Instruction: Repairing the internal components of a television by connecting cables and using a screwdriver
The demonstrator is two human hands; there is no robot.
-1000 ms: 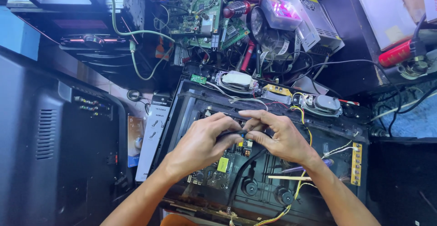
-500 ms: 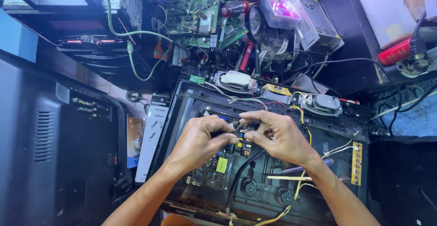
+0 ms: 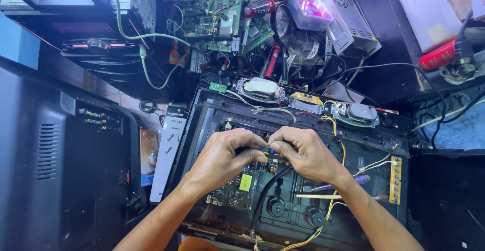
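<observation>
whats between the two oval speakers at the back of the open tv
In the head view, a small yellow circuit board with wires sits between the left speaker and the right speaker.

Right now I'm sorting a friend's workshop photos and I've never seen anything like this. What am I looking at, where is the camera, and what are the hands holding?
This is one view, from a camera worn on the person's head, looking down at their own two bare hands. The left hand and right hand meet fingertip to fingertip over an opened black electronics chassis, pinching a black cable that runs down toward the viewer. Under the hands sits a circuit board with a yellow-green label. Two oval speakers sit along the chassis's far edge, with yellow wires on the right. Behind lies a clutter of green circuit boards, cables and a metal power supply box. A large black set stands at the left.
</observation>
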